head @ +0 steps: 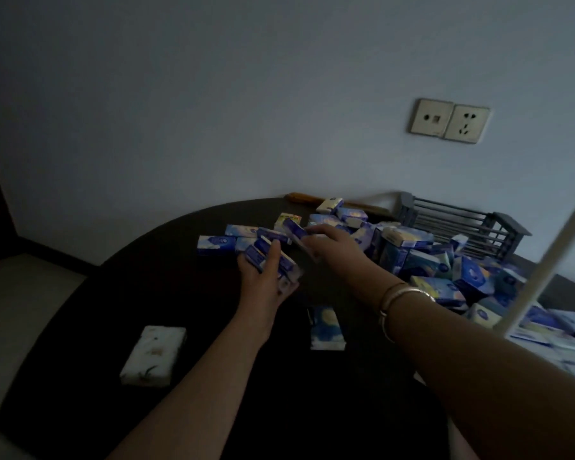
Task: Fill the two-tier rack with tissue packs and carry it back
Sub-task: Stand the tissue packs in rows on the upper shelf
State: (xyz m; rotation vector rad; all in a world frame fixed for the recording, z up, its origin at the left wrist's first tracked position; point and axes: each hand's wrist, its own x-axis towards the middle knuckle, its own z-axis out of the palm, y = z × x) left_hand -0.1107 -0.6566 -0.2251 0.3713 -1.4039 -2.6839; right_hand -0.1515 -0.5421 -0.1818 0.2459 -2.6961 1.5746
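Gripping a stack of packs (273, 260), the left hand (263, 277) hovers over the surface (180, 293); the right hand (329, 244) pinches one pack (294, 230) near the rack (462, 227).

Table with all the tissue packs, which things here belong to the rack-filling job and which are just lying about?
Part of the job:
- heap of tissue packs
- packs held in the left hand
- pack pinched by the right hand
- grey rack at the far right

Just lying about:
- white marbled block
- wall sockets
- pale pole at the right
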